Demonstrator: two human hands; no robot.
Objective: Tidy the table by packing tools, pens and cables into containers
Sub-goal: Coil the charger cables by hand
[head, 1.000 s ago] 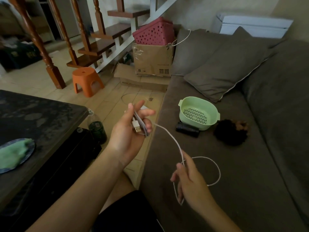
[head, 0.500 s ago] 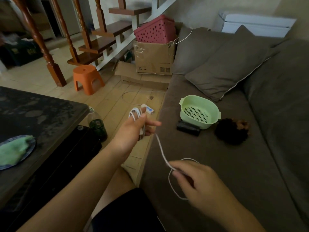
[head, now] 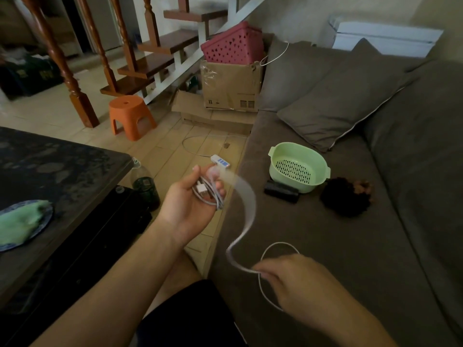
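A white USB cable (head: 246, 209) runs between both my hands, blurred by motion in the middle. My left hand (head: 193, 204), palm up over the gap between table and sofa, grips several coiled loops of it with the USB plug on top. My right hand (head: 298, 279), lower and over the sofa seat, pinches the loose end, which curls in one loop beside the fingers. A green colander basket (head: 299, 166) stands on the grey sofa (head: 338, 246) beyond my hands. A small black box (head: 280, 192) lies against the basket's near side.
A dark fuzzy object (head: 345, 196) lies right of the basket. The dark table (head: 57, 171) at left carries a plate with a green cloth (head: 22, 221). On the floor lie a white power strip (head: 220, 161), a dark bottle (head: 145, 186), an orange stool (head: 130, 116) and cardboard boxes (head: 230, 88) under a pink basket (head: 233, 46).
My left hand has turned palm up again with the coil in it. My right hand swung the loose cable round, and the free length between the hands whips in a blurred curve.
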